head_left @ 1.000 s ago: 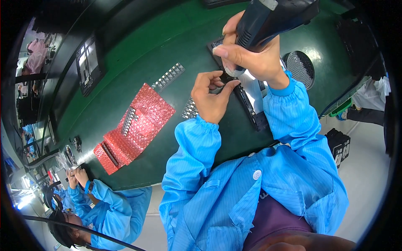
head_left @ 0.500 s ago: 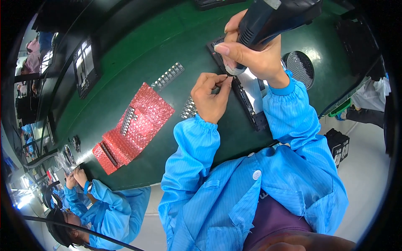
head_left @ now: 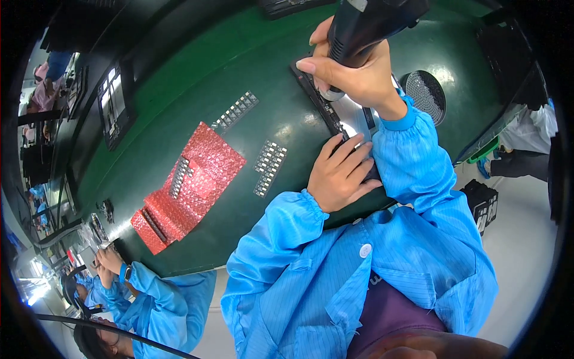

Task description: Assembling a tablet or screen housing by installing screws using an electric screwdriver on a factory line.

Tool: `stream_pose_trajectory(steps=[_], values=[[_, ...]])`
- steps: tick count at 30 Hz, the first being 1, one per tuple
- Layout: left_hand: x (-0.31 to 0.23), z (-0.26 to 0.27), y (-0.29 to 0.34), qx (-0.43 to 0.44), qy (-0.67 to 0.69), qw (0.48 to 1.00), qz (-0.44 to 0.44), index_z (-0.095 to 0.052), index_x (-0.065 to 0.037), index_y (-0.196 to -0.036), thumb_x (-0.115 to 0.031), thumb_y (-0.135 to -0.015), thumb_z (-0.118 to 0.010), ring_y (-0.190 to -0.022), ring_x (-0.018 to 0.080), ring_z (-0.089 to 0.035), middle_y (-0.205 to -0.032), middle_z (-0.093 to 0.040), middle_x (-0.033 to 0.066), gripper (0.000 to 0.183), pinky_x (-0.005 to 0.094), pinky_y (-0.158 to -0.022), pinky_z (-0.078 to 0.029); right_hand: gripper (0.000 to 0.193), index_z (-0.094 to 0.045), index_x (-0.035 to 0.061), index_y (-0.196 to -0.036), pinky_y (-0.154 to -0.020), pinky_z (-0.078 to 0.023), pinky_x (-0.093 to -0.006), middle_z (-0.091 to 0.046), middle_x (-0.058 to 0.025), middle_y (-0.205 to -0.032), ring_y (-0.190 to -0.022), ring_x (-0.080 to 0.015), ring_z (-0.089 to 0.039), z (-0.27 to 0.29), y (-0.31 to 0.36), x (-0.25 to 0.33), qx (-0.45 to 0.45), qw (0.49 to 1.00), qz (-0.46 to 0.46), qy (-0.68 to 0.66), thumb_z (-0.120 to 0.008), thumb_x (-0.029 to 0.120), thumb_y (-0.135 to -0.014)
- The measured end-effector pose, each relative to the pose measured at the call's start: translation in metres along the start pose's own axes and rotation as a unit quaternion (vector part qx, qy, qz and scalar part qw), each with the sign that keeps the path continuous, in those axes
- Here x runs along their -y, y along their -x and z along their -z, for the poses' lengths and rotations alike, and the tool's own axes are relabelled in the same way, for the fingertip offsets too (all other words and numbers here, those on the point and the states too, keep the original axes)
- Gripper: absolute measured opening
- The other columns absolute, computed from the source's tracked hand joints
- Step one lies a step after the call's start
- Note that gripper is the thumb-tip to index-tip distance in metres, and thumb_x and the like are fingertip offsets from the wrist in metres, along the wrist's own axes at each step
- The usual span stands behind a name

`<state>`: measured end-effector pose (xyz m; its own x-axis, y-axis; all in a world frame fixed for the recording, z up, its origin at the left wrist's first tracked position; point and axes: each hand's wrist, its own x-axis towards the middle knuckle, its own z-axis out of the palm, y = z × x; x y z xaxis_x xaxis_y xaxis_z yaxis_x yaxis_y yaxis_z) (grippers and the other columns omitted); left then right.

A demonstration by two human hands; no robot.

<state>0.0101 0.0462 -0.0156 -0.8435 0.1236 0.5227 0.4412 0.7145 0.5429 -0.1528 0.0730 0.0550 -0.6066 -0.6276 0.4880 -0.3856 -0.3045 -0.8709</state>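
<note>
My right hand [head_left: 362, 78] is wrapped round a black electric screwdriver [head_left: 368, 30] with vent slots. Its lower end comes down over a long black frame with a shiny, reflective middle, partly hidden by my arm. That black frame [head_left: 318, 103] lies slantwise on the green table. My left hand [head_left: 342, 173] rests with spread fingers on the frame's near end, holding nothing I can see. The screwdriver's tip is too small to make out. Left of my hands lie strips of small black-and-silver parts [head_left: 270, 167].
Red bubble wrap [head_left: 200, 167] with another strip on it lies left on the table [head_left: 251, 221]. A second strip [head_left: 236, 110] sits beyond it. Right of the frame stands a round dotted tray [head_left: 426, 99]. At the lower left a co-worker in blue [head_left: 161, 305] handles small things.
My left hand has left its pinch beside the screwdriver's end, moved nearer to me, and spread flat on the frame. My right hand with the screwdriver has shifted slightly left.
</note>
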Motion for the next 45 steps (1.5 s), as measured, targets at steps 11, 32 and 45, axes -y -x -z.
stream_pose_trajectory(steps=[11,32,45], values=[[-0.001,-0.001,0.002,-0.001,0.01,1.0,-0.007,-0.065,-0.004,-0.087,-0.034,-0.067,-0.074,-0.11,0.0307,-0.054,-0.104,-0.062,0.012,0.038,0.0485,-0.097,-0.036,0.029,-0.05,-0.0007,-0.094,-0.048,-0.044,-0.0222,-0.058,-0.0047,-0.06,-0.051,-0.0089,-0.056,0.0,0.001,0.002,0.021,1.0,-0.012,-0.004,-0.07,-0.005,-0.074],[-0.04,0.045,0.066,-0.09,0.268,0.868,0.407,-0.046,0.005,-0.126,-0.008,-0.078,-0.07,-0.124,0.0276,-0.044,-0.136,-0.041,0.0187,0.056,0.0374,-0.097,-0.042,0.042,-0.054,0.0059,-0.089,-0.104,-0.017,-0.0595,-0.048,-0.0275,-0.124,-0.13,-0.0466,-0.028,0.137,0.116,0.059,0.279,0.939,-0.158,-0.124,-0.075,0.037,-0.069],[0.001,0.064,0.03,-0.263,0.42,0.738,0.458,-0.039,0.001,-0.127,-0.01,-0.082,-0.067,-0.111,0.0192,-0.046,-0.12,-0.047,0.0136,0.054,0.0308,-0.093,-0.04,0.04,-0.069,0.0007,-0.091,-0.106,-0.018,-0.0564,-0.041,-0.0383,-0.125,-0.125,-0.0471,-0.035,0.06,0.097,0.066,0.351,0.862,-0.119,-0.347,-0.084,0.015,-0.057]])
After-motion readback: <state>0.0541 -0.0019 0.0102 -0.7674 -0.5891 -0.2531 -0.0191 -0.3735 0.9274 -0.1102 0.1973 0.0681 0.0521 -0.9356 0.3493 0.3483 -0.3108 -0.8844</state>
